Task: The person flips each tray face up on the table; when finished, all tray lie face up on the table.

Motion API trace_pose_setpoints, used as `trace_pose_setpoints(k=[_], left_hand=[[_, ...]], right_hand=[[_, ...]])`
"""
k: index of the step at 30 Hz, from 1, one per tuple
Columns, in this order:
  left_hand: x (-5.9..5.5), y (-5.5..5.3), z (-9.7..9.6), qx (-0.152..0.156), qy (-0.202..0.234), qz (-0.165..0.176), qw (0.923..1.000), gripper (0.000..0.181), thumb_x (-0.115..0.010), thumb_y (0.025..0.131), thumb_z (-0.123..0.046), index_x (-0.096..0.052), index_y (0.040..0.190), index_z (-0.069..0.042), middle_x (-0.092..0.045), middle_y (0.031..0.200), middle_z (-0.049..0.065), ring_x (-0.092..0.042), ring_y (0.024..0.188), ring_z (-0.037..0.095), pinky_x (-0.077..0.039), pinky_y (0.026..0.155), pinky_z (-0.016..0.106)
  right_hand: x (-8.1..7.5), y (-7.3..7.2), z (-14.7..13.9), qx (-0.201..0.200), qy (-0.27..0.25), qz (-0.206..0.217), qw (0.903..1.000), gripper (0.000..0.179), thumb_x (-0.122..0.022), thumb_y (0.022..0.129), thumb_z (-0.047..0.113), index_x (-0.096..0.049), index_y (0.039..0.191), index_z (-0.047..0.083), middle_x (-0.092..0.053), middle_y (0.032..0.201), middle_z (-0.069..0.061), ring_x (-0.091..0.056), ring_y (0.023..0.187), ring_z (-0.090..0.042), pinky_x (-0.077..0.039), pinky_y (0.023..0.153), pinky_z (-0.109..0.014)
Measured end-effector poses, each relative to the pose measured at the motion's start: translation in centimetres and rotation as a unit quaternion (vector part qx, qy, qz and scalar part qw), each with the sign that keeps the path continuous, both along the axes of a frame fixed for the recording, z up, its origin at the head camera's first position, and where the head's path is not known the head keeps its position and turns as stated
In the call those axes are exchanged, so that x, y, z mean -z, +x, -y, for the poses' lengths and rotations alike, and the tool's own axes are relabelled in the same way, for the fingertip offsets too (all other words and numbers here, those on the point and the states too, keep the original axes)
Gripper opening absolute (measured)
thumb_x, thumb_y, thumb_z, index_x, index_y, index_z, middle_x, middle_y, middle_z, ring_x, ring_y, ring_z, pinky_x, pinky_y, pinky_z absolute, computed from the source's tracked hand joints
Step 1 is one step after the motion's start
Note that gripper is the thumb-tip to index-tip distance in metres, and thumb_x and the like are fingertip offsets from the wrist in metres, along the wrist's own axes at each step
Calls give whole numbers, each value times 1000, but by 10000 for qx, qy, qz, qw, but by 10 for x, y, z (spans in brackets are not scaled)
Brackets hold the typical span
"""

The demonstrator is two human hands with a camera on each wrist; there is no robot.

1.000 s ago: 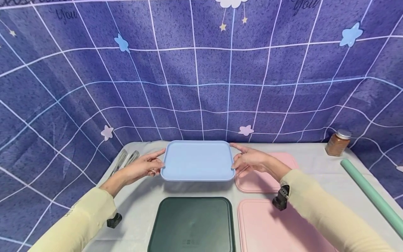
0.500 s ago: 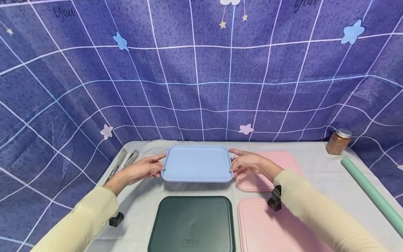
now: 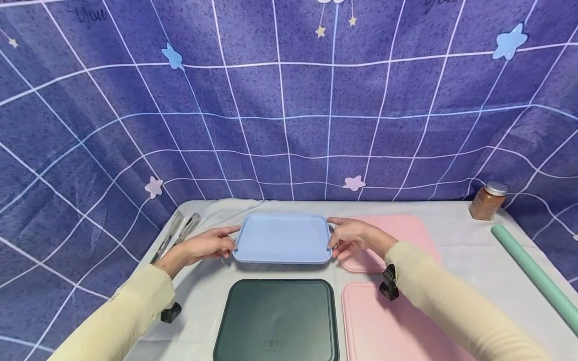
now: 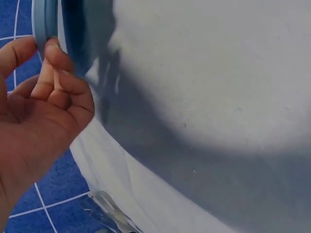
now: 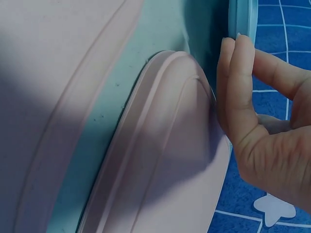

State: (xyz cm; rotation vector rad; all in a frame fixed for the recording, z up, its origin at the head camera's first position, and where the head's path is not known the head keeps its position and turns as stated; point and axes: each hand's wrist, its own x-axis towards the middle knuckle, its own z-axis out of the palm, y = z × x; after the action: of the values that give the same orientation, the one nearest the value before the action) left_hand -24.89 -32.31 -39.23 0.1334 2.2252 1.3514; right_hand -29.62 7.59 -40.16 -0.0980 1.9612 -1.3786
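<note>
A light blue tray (image 3: 283,236) hangs level just above the white table (image 3: 451,235) at mid-back. My left hand (image 3: 212,245) grips its left edge, with fingertips (image 4: 53,53) curled round the rim (image 4: 43,19). My right hand (image 3: 349,235) grips its right edge, with fingers (image 5: 235,82) under the blue rim (image 5: 243,17). A dark green tray (image 3: 276,321) lies in front of it. Two pink trays lie to the right: one at the back (image 3: 402,233), partly under my right hand, and one nearer (image 3: 393,326).
Metal tongs (image 3: 173,233) lie at the table's left edge. A brown jar with a silver lid (image 3: 486,201) stands at the back right. A mint green roll (image 3: 537,278) lies along the right edge. A purple gridded cloth (image 3: 289,100) hangs behind.
Both hands have lowered the blue tray toward the table; it now sits lower and flatter than a second ago.
</note>
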Motion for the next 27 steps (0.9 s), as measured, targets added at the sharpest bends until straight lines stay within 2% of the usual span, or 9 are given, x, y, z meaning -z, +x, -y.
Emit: trace_pose_setpoints(k=[9,15,22,27], left_hand=[[6,4,-6,-23,-481,-24,9988,88,-68,86,-15,-21,159,-3,-59,74,1,-56,68,13,-42,59,23],[9,4,-7,-30,-742,-216,9970,88,-69,84,-14,-23,159,-3,-57,70,0,-52,63,12,-38,53,23],[9,5,-9,-140,-962,-309,9948,90,-71,83,-14,-24,159,-5,-57,67,1,-52,60,13,-36,52,24],[10,6,-13,-169,-1094,-337,9933,88,-71,84,-12,-24,159,-5,-57,67,1,-52,59,13,-35,52,24]], right_hand=[[0,3,7,25,435,-182,9989,102,-65,82,-6,-5,162,12,-63,75,-13,-63,55,-15,-58,54,-29],[-5,7,14,-15,661,-278,9974,104,-64,81,-7,-3,162,11,-61,78,-15,-63,54,-15,-55,50,-26],[-5,11,19,89,775,-399,9962,104,-65,80,-9,-5,163,12,-64,83,-17,-63,53,-17,-56,49,-27],[-2,13,21,85,877,-533,9947,103,-64,80,-10,-4,162,11,-68,79,-20,-62,51,-17,-55,47,-28]])
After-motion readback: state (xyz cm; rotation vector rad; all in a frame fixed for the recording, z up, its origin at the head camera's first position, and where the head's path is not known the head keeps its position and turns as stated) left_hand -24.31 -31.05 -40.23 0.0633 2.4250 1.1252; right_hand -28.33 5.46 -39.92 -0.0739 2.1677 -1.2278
